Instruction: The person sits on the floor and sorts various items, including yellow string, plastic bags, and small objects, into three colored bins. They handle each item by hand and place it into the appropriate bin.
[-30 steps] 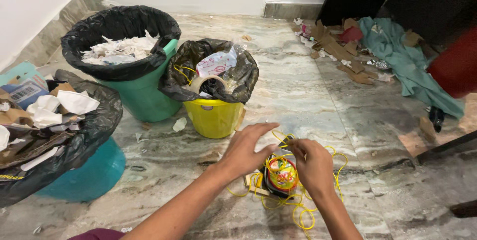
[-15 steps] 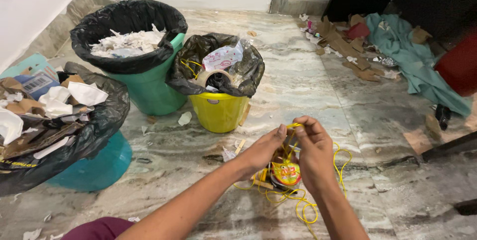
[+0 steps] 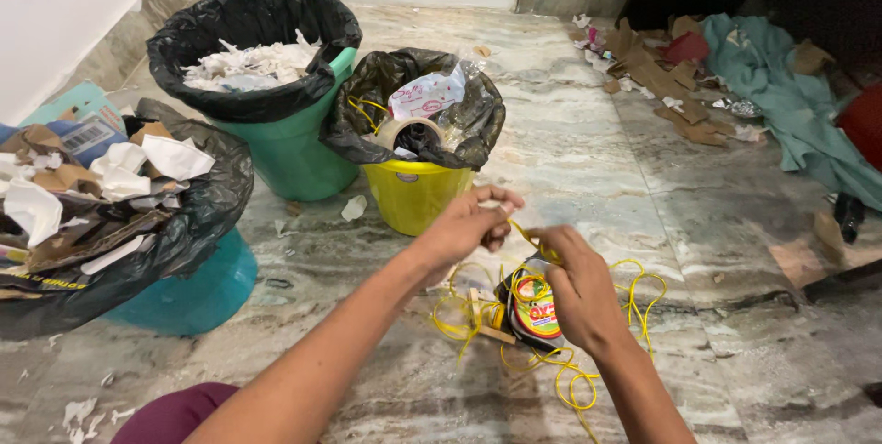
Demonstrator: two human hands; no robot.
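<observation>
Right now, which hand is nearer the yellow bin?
The left. The left hand pinches the yellow string just in front of the yellow bin; the right hand sits farther back, over the colourful packet.

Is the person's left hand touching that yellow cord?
Touching. The head view shows the left hand pinching the yellow cord, which runs taut from its fingertips to the right hand.

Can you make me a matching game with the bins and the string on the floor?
Things:
1. yellow bucket
2. green bin
3. yellow string
4. teal cloth

Places or states:
A. torn white paper inside
B. pulled between left hand and right hand
C. tape roll on top
D. crumpled on the floor at far right

Pairs: 1-C, 2-A, 3-B, 4-D
</observation>
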